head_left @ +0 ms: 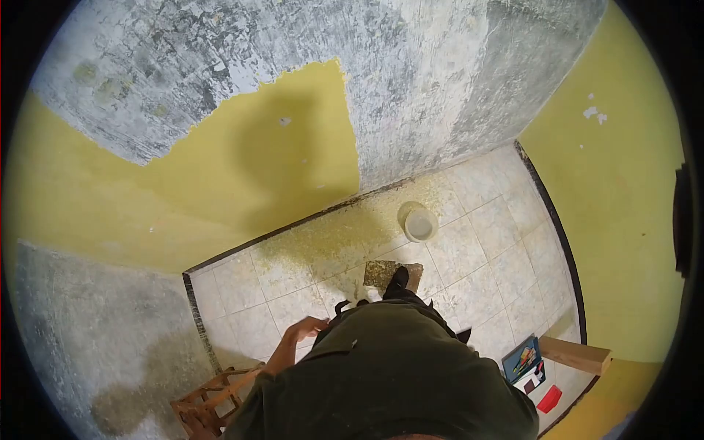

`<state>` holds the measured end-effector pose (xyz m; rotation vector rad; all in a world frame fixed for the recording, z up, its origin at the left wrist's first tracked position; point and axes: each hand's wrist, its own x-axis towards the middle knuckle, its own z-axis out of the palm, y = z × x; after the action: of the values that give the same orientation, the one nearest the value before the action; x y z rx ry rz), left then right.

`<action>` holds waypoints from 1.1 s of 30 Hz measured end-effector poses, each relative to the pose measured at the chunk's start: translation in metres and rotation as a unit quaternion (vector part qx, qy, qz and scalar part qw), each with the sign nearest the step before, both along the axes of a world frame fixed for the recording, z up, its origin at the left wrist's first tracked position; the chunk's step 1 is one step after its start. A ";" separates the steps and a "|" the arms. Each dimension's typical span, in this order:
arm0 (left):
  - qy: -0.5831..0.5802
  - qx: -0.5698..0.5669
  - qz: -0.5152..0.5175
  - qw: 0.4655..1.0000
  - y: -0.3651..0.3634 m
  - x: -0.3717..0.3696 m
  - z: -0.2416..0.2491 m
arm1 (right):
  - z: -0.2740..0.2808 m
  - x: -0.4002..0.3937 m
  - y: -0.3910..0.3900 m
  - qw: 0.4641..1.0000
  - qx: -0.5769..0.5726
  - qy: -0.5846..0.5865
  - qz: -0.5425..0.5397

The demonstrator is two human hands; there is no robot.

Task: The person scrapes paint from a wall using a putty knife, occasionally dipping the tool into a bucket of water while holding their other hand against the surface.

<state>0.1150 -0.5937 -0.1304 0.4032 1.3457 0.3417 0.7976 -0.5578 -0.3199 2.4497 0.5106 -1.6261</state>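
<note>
Fingers: left hand [312, 328] loosely curled, lower centre-left; can't tell if pinching. Right hand out of view.
Black strap [340, 308]: just beside left hand, at the waist.
Wall [411, 81]: part bare, part yellow; reads as mid-strip.
Bucket [421, 229]: centre-right floor; reaching it calls for bending.
Board [378, 273]: under shoe [400, 277].

Wooden frame [192, 415] at left, wooden block [576, 355], printed box [522, 358], 1 red item [549, 399]
</note>
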 end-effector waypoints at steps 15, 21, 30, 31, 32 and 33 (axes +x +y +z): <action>-0.198 0.782 0.021 0.591 0.111 0.113 0.515 | 0.194 -0.109 0.161 0.925 0.370 0.005 0.087; -0.160 0.809 0.045 0.564 0.134 0.139 0.516 | 0.200 -0.147 0.191 0.919 0.392 0.022 0.043; -0.051 0.854 0.131 0.500 0.210 0.165 0.508 | 0.105 -0.078 0.189 0.969 0.240 -0.028 0.051; -0.047 0.860 0.133 0.490 0.226 0.171 0.509 | 0.112 -0.083 0.202 0.968 0.249 -0.036 0.014; -0.045 0.865 0.135 0.481 0.241 0.176 0.509 | 0.120 -0.087 0.221 0.963 0.268 -0.013 0.025; -0.038 0.868 0.141 0.474 0.255 0.180 0.508 | 0.131 -0.086 0.249 0.974 0.219 -0.015 0.059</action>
<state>0.2953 -0.3391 0.3778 1.8084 0.4301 2.0202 0.7113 -0.3092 -0.1885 2.6687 1.0922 -1.5598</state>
